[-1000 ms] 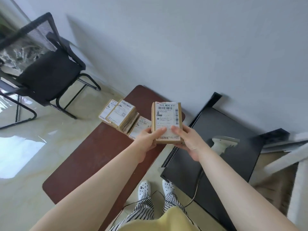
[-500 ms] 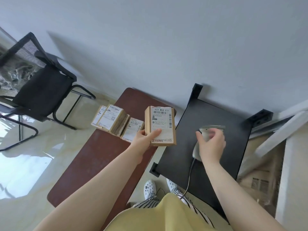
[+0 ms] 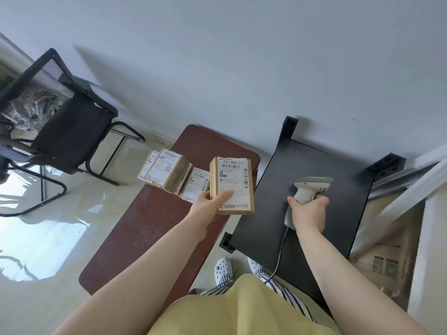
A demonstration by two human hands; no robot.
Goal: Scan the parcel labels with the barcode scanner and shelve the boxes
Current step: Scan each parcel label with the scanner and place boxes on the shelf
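Now the scanner is in hand, the box waits for the beam

Now the right hand (image 3: pixel 307 212) has its fingers closed around the handle of the scanner (image 3: pixel 306 192), and the head of the tool stands above the black shelf (image 3: pixel 338 170). Half a second ago this hand was only arriving at the scanner; one second ago it was on the box together with the other hand. The left hand (image 3: pixel 210 206) now holds the box (image 3: pixel 232 185) alone: the thumb lies across the low part of the label (image 3: pixel 234 180), and the other fingers are behind the box, where they cannot be seen. The box is upright in the air, between the brown table (image 3: pixel 154 226) and the shelf, with its label turned to the person.

The scanner head does not seem to point at the label yet, so the scan itself is probably the next step. The thumb is below the barcode and does not cover it.

Further out, more boxes (image 3: pixel 169 172) lie together on the far end of the table. A cable (image 3: pixel 280 252) runs from the scanner down toward the person. A chair (image 3: pixel 60 122) stands at the left.
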